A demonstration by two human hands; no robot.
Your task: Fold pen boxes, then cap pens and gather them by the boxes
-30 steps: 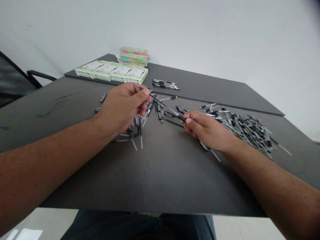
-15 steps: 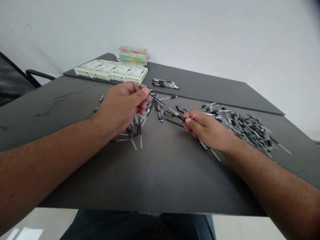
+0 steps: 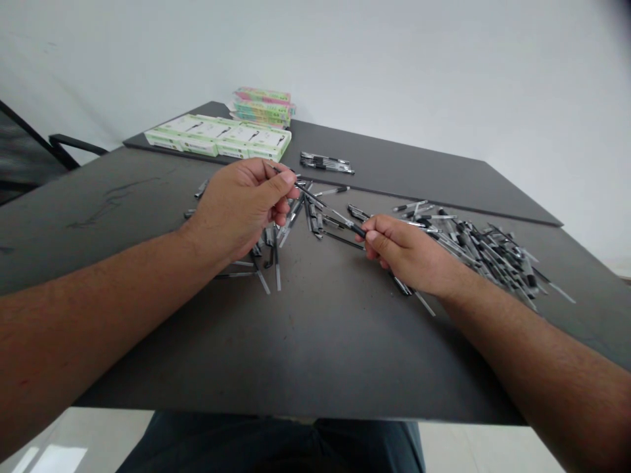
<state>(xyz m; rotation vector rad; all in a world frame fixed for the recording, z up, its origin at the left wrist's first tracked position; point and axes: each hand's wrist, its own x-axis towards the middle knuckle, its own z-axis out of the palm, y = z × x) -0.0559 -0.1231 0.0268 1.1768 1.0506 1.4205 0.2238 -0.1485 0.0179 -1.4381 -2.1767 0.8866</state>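
Note:
Between thumb and fingers, my left hand (image 3: 244, 207) pinches a thin dark pen refill (image 3: 312, 196), whose tip pokes out past the thumb. The refill slants down to the right, its clear end meeting a pen barrel (image 3: 355, 228) with a black grip. My right hand (image 3: 407, 255) is closed around that barrel, and its lower part is hidden in the fingers. How far the refill sits inside the barrel, I cannot tell. Loose pen parts (image 3: 314, 220) lie on the table beneath and between both hands, partly covered by the left one.
A large heap of pen parts (image 3: 493, 256) spreads at the right of the grey table (image 3: 305, 355). Behind, a raised dark panel (image 3: 404, 167) bears a small row of pens (image 3: 326, 163), white-green boxes (image 3: 221, 136) and a colourful stack of packs (image 3: 263, 107). A chair (image 3: 79, 142) stands left.
Both hands keep their grips and positions, with the refill and barrel still lined up. Only the camera view has shifted very slightly.

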